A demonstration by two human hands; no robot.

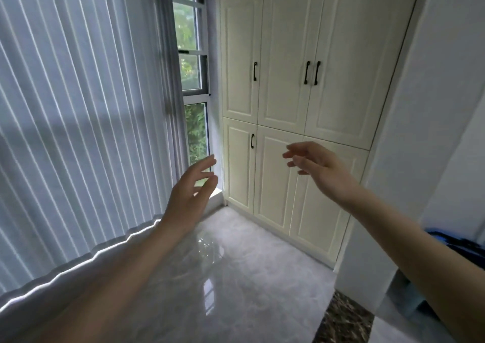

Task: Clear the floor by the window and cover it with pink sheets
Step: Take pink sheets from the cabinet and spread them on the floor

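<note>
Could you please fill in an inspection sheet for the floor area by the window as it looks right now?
Surface: glossy grey marble floor, bare where visible, with a dark patterned strip at the threshold.
Job's things: pink sheets, nothing seen.
Clutter: nothing seen on the visible floor; a blue object sits at the right edge.
Grips: left hand and right hand both raised, fingers spread, holding nothing.
Cables: nothing seen.
Surroundings: closed vertical blinds on the left, window showing greenery, cream cabinet with doors shut.
</note>
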